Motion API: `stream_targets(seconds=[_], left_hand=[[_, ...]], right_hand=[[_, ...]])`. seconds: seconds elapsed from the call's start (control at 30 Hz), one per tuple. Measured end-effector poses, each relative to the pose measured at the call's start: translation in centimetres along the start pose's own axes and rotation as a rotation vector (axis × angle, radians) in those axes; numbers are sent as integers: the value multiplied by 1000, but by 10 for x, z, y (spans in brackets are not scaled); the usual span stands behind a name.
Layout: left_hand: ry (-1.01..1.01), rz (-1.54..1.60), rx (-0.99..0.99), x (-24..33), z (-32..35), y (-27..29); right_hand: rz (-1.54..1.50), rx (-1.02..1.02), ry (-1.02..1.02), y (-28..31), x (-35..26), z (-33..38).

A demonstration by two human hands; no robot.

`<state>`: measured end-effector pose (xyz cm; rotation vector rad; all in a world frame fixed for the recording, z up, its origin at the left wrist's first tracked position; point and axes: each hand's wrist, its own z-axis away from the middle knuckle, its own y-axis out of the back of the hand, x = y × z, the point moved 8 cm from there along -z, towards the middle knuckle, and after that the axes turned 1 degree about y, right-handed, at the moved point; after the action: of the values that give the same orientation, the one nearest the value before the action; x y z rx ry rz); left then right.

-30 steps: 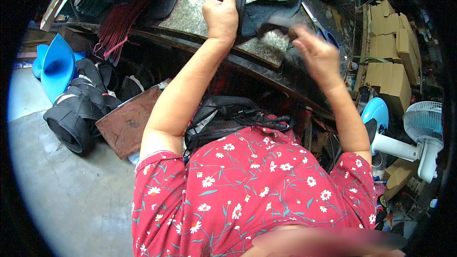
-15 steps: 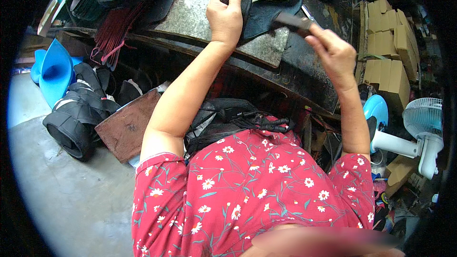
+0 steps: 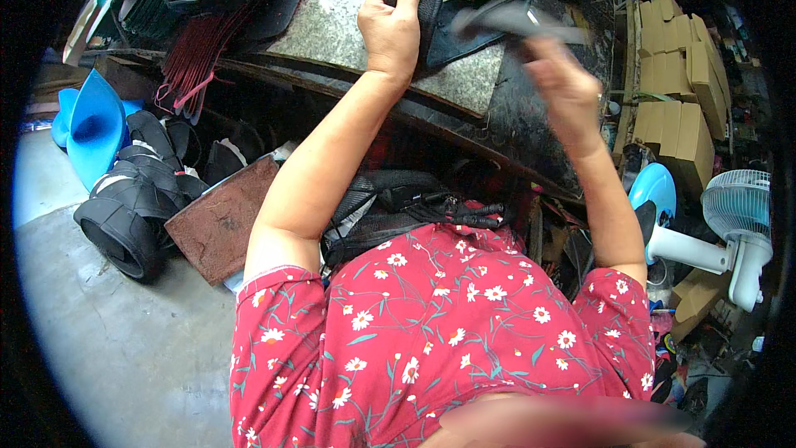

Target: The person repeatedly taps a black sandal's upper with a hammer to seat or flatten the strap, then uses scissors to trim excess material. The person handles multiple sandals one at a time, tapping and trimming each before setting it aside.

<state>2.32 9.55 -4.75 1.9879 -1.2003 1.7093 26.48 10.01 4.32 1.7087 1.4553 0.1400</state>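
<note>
A black shoe upper [image 3: 429,21], textured and with an opening through it, is folded over at the far edge of a grey speckled board [image 3: 340,21]. My left hand [image 3: 390,37] grips its left end, thumb on top and fingers behind. Over its right part hovers a dark, long hand tool [image 3: 539,26], smeared by motion, so its exact kind is unclear. The curled fingers of my right hand [image 3: 568,87] hold that tool; they are blurred too. Whether tool and upper touch cannot be made out.
Bundles of dark red strips [image 3: 195,58] hang off the bench at left. Below are a blue curved piece [image 3: 87,133], a heap of black shoe parts [image 3: 120,224] and a brown flat board [image 3: 224,220]. Cardboard boxes [image 3: 672,129] and a fan [image 3: 738,207] stand right.
My right hand has shifted slightly left and away from me, swinging the tool across the upper. The upper's opening looks wider and its right part tilted. My left hand keeps its grip.
</note>
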Motion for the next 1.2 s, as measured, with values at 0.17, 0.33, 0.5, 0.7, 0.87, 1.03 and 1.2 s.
stream_targets(seconds=[0.17, 0.33, 0.5, 0.7, 0.87, 1.03, 1.2], left_hand=[[128, 197, -96, -6, 3, -3], [306, 366, -186, 2, 0, 0], [347, 196, -514, 52, -6, 23], [-41, -1162, -637, 64, 9, 65], [177, -886, -495, 48, 11, 68], [-193, -824, -407, 67, 15, 30], [-288, -558, -358, 58, -4, 7]], right_hand=[[246, -166, -38, -15, 7, 7], [-61, -96, -215, -16, 16, 12], [355, -279, -74, -51, 4, 23], [221, -125, -24, -2, 1, -3], [-229, 56, -205, -4, 5, 7], [180, -253, -145, -21, 11, 12], [-478, 192, -341, 22, 23, 1]])
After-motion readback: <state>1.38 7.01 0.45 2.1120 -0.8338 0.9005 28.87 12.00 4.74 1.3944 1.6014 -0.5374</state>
